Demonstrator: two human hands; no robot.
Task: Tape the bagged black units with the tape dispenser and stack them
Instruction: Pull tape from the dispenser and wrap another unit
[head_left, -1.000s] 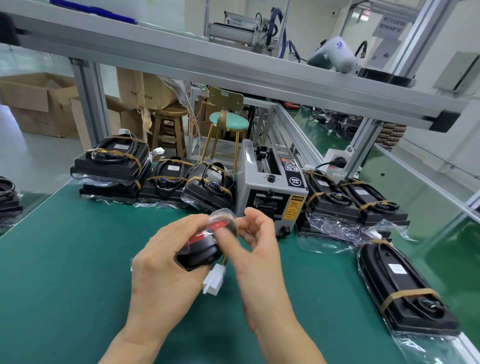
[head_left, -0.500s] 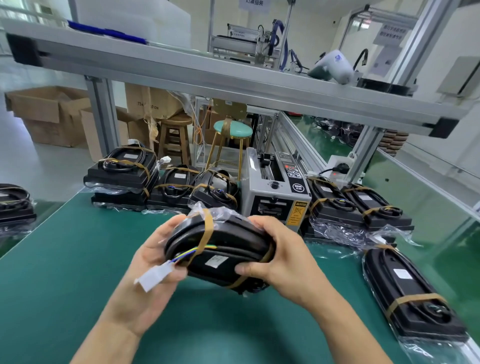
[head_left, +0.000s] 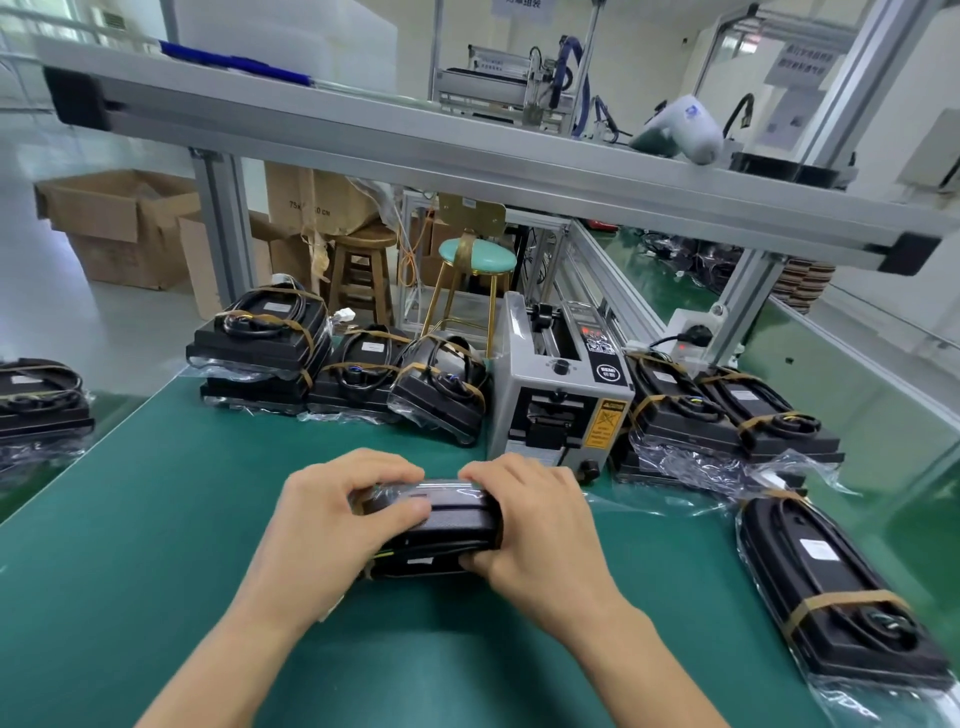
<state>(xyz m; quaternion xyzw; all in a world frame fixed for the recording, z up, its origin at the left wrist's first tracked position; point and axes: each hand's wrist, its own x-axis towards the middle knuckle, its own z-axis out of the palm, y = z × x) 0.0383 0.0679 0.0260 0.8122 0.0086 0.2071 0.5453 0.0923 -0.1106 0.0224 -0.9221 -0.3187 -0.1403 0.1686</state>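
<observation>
A bagged black unit (head_left: 441, 525) stands on its long edge on the green mat (head_left: 156, 545), in the middle. My left hand (head_left: 332, 514) grips its left end, fingers curled over the top. My right hand (head_left: 535, 525) grips its right end, thumb underneath. The grey tape dispenser (head_left: 561, 384) stands just behind them. Taped black units are stacked to its left (head_left: 265, 343) and right (head_left: 727, 415). Another bagged unit (head_left: 841, 592) lies flat at the right.
An aluminium frame beam (head_left: 467, 156) crosses overhead with a white scanner (head_left: 680, 130) on it. One more black unit (head_left: 41, 400) sits at the far left edge. Stools and cardboard boxes (head_left: 119, 223) stand beyond the table.
The unit was held up in the air and turned between my hands; now it is lowered onto the mat on its edge, both hands still gripping its ends.
</observation>
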